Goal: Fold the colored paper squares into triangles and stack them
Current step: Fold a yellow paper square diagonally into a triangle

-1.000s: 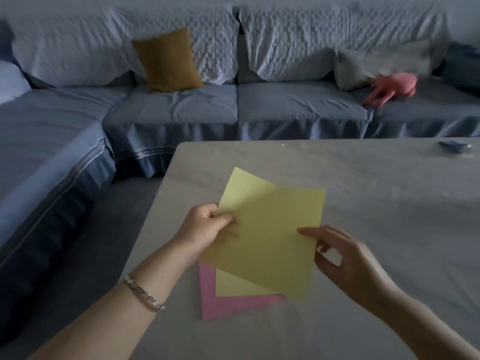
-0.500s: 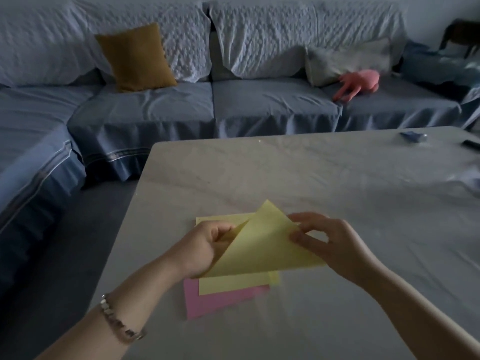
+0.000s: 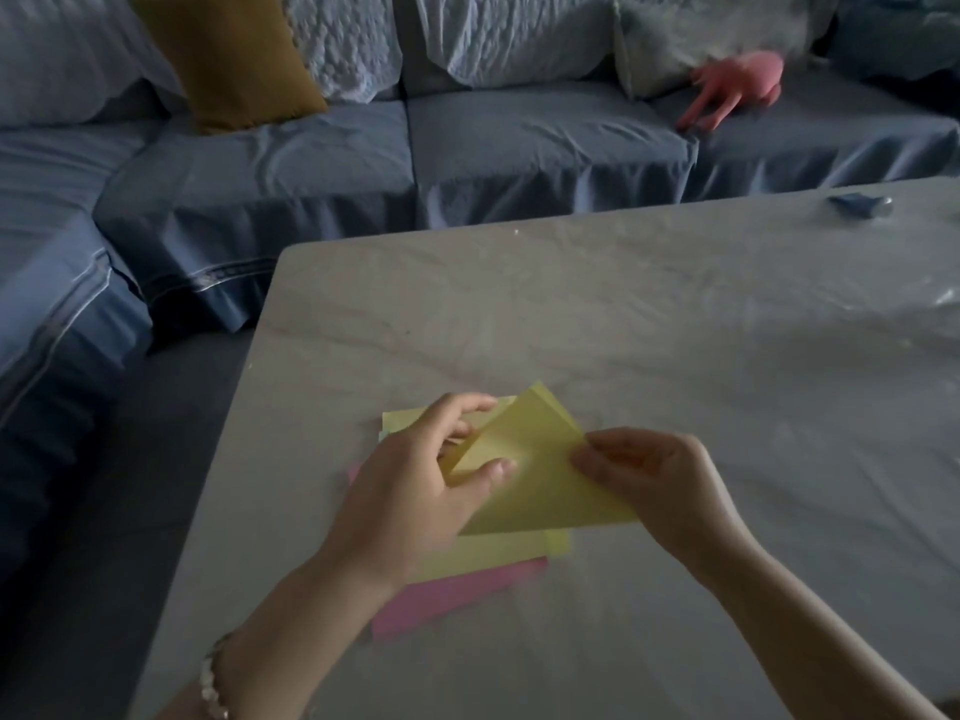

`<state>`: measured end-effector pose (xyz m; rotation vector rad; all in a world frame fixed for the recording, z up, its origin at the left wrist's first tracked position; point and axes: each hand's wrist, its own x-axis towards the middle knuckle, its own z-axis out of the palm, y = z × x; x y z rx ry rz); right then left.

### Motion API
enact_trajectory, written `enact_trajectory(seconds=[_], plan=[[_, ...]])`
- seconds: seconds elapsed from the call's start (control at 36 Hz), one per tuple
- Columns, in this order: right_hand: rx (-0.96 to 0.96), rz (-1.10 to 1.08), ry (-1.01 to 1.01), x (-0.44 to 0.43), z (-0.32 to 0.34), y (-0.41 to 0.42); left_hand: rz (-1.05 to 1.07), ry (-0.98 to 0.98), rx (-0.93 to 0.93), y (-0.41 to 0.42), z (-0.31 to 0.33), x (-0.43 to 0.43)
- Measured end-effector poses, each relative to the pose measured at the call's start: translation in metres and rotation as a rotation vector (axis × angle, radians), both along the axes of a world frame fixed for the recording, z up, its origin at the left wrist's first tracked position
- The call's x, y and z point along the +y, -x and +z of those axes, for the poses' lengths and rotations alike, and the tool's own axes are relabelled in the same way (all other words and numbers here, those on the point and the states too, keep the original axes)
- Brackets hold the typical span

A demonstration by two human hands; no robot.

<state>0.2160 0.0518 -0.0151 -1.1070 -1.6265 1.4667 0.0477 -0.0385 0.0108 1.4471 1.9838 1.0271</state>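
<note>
- Head view, pretty dim: a blue sofa (image 3: 467, 148) in wrinkled fabric covers fills the back and left. Its top is cut off by the frame.
- A grey table (image 3: 675, 330) with a marbled, creased-looking surface runs out of frame on the right.
- A mustard cushion (image 3: 228, 59) leans on the sofa back, its top cropped. A pink plush toy (image 3: 737, 85) lies further right (too blurry to say what it is).
- A yellow sheet (image 3: 540, 485) is held just above the table's near-left part, bent into a rough triangle.
- The left hand (image 3: 415, 491) pinches its left side with the thumb on top. The right hand (image 3: 660, 475) pinches the right edge.
- A flat stack (image 3: 493, 556) lies underneath, with a pink sheet (image 3: 457, 595) lowest, mostly hidden.
- A beaded bracelet (image 3: 210, 688) is on the left wrist, half cropped.
- A small blue thing (image 3: 860, 205) sits at the table's far edge, unidentifiable.
</note>
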Motion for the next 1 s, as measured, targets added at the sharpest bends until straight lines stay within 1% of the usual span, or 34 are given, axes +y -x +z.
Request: enact_trajectory(seconds=[0.06, 0.14, 0.19, 0.31, 0.47, 0.61, 0.75, 1.0], plan=[[0.017, -0.004, 0.009, 0.001, 0.002, 0.002, 0.035, -0.091, -0.004, -0.001, 0.0, 0.0], [0.032, -0.005, 0.022, 0.002, 0.003, 0.002, 0.071, -0.155, 0.008, -0.001, -0.001, -0.002], [0.029, 0.008, 0.024, 0.003, 0.002, 0.001, 0.063, -0.136, 0.01, 0.0, -0.002, -0.002], [-0.009, 0.04, 0.016, 0.0, 0.0, 0.001, 0.064, -0.091, -0.057, 0.0, -0.005, -0.002], [-0.075, 0.077, -0.054, -0.009, -0.003, 0.002, 0.157, -0.107, -0.119, -0.005, -0.011, -0.005], [-0.041, 0.002, -0.09, -0.013, 0.002, 0.007, 0.16, -0.122, -0.151, -0.006, -0.009, -0.007], [-0.047, -0.024, -0.13, -0.018, 0.004, 0.012, 0.145, -0.165, -0.122, -0.008, -0.009, -0.008], [0.066, -0.004, -0.033, -0.026, 0.01, 0.009, 0.14, -0.204, -0.13, -0.012, -0.009, -0.012]])
